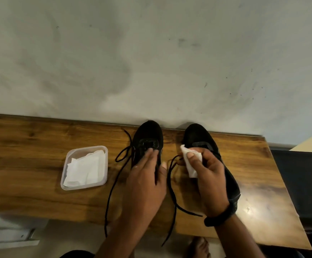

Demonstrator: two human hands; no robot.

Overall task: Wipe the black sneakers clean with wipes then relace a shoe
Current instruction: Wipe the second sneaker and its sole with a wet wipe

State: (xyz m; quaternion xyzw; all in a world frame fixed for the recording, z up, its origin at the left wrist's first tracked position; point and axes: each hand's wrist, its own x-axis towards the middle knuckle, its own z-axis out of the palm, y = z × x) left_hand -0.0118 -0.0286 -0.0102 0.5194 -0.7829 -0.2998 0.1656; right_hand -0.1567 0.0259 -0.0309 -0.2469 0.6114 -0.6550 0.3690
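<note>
Pinching a white wipe [189,164] by the right sneaker [198,135], the right grip [209,181] is narrow while the left grip [146,177] rests straight-fingered on the left sneaker [149,131].

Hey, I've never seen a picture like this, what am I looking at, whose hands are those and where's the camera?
There is no machine here: a person wears one wide-angle camera on the head, looking down at their own hands. Two black sneakers stand side by side on a wooden table, toes toward a pale wall. The left hand rests on the left sneaker; loose laces trail across the table. The right hand, over the right sneaker, pinches a white wipe. Left of the shoes sits a clear plastic container holding more wipes.
</note>
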